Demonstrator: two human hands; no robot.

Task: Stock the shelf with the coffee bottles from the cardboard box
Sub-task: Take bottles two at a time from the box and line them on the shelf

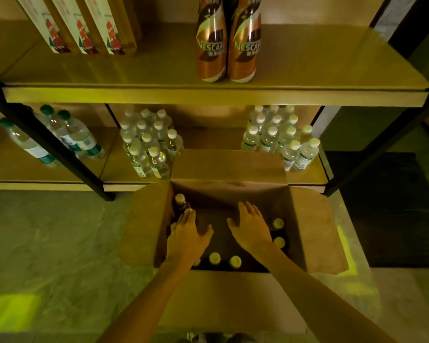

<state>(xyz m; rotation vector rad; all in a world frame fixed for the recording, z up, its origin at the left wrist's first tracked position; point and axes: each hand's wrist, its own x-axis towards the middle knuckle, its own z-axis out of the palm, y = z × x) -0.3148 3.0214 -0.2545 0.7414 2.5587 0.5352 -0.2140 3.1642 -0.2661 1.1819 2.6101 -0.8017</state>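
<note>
An open cardboard box [315, 229] stands on the floor in front of the shelf unit, flaps spread out. Inside it stand several dark coffee bottles with pale caps [214, 258], along the near and right sides and in the far left corner [180, 200]. Both hands reach into the box with fingers spread. My left hand [187, 235] has its fingertips at a bottle cap in the far left corner. My right hand [252, 225] hovers over the dark middle and holds nothing. Two coffee bottles [226, 43] stand side by side on the upper shelf [332, 70].
Tall boxed goods [84, 28] stand at the upper shelf's left. The lower shelf [114, 174] carries packs of water bottles [149, 144] in the middle, more water bottles [280, 134] at the right and green-capped bottles [60, 134] on the left. Black uprights [50, 149] frame the shelves.
</note>
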